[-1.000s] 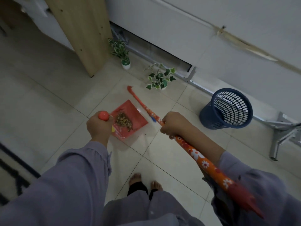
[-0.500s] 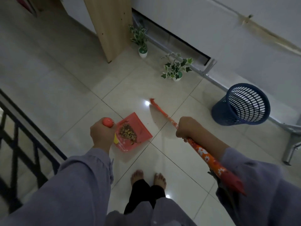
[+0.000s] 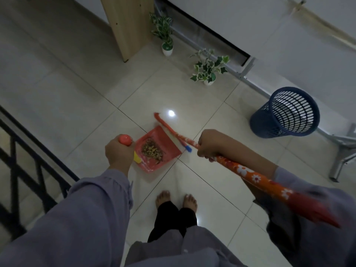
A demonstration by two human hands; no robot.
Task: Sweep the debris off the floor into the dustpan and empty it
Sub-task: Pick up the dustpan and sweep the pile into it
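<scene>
A red dustpan (image 3: 165, 140) hangs low over the tiled floor at centre, with a heap of brown debris (image 3: 152, 150) in its tray. My left hand (image 3: 118, 154) grips the top of its upright handle, whose orange-red knob (image 3: 125, 139) sticks out above my fist. My right hand (image 3: 209, 145) grips an orange flower-patterned broom (image 3: 248, 172) along its shaft. The shaft's thin red end (image 3: 163, 123) points down over the dustpan's far edge, and the thick end runs past my right sleeve. A blue mesh waste basket (image 3: 287, 112) stands at the right by the wall.
Two small potted plants (image 3: 163, 31) (image 3: 209, 69) stand along the white wall. A wooden panel (image 3: 129, 24) rises at the top centre. A black railing (image 3: 28, 160) runs along the left. Metal legs (image 3: 341, 160) stand at the far right. My bare feet (image 3: 176, 199) are below the dustpan.
The view has shifted, so the basket and plants sit farther right. The broom's thin end has swung left and now lies over the dustpan's edge. Both grips are unchanged.
</scene>
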